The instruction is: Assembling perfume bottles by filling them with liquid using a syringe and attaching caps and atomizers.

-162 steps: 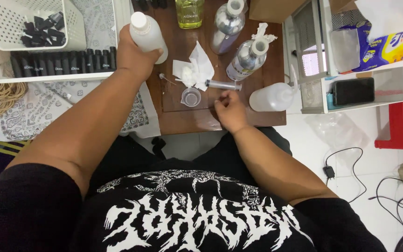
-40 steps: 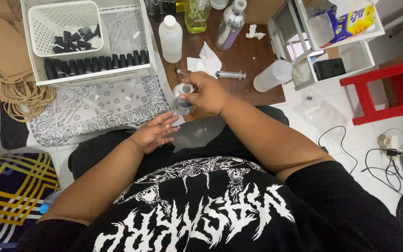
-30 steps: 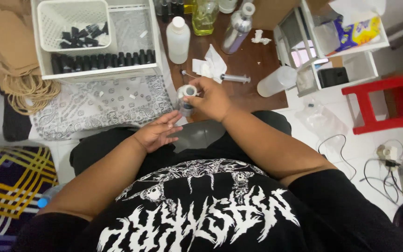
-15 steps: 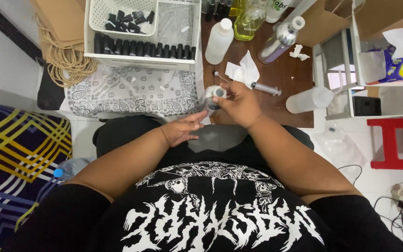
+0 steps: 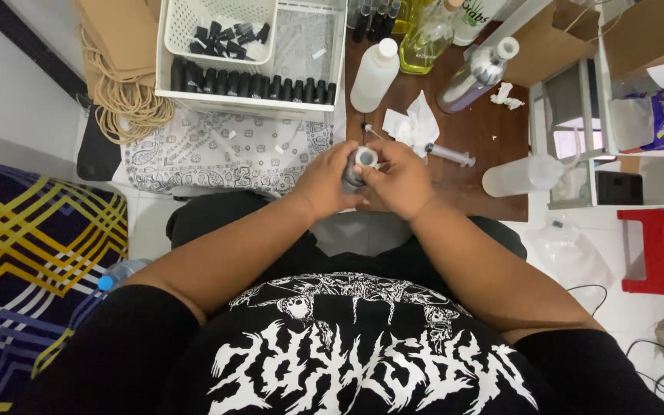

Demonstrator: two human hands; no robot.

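Note:
Both my hands meet over the near edge of a brown wooden table [image 5: 493, 146]. My left hand [image 5: 323, 180] wraps around the body of a small dark bottle [image 5: 356, 167]. My right hand [image 5: 401, 178] grips the same bottle at its pale round top from the right. Just behind the hands lie a crumpled white tissue [image 5: 413, 123] and a clear syringe [image 5: 449, 154]. Most of the small bottle is hidden by my fingers.
A white plastic bottle [image 5: 374, 74], a yellow-liquid bottle [image 5: 423, 46], a clear spray bottle [image 5: 476, 75] and a toppled frosted bottle [image 5: 520, 176] stand on the table. A white tray [image 5: 251, 104] with a row of several dark bottles sits on patterned cloth [image 5: 217, 154]. Shelves and a red stool [image 5: 659, 246] are right.
My left hand has come up from my lap and joined the right on the small bottle. The view has shifted, with the table now higher in the frame.

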